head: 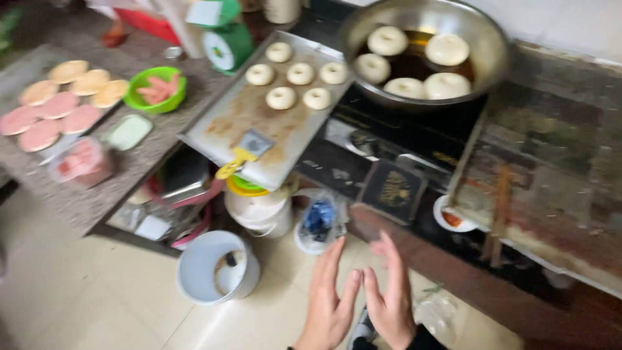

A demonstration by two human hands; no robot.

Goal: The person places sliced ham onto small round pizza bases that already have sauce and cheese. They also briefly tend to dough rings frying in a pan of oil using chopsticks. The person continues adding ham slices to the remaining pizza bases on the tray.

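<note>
Big metal pan (pixel 487 48) sits top centre on a dark cooktop (pixel 414 133) w/ dark oil; five round pale dough buns (pixel 447 49) float in it, looking pale and not yet browned as far as can be told, so frying seems early. Next to it, left, a flat metal tray (pixel 220 123) lies tilted across the surface edge, long axis running from lower left up toward the pan. It carries seven more raw buns (pixel 300 73) bunched at its upper end near the pan; lower end is bare, floury, w/ a scraper (pixel 243 153), yellow handle pointing down-left off the tray edge. So approx. five in the pan, seven waiting.

Far left on the speckled stone surface (pixel 97 194): pink round slices (pixel 58 105) and tan patties on a board, a green bowl (pixel 155 89) of sausage pieces, a green scale (pixel 227 45) behind.

Below, on the floor, a white bucket (pixel 217 267) and a bagged blue item.

Smallest, bottom centre: left hand (pixel 329 304) and right hand (pixel 390 298), both raised palms-in, touching near the heels, over the floor, well apart from tray and pan. Fingers straight and spread, holding nothing. Right hand is motion-blurred.
</note>
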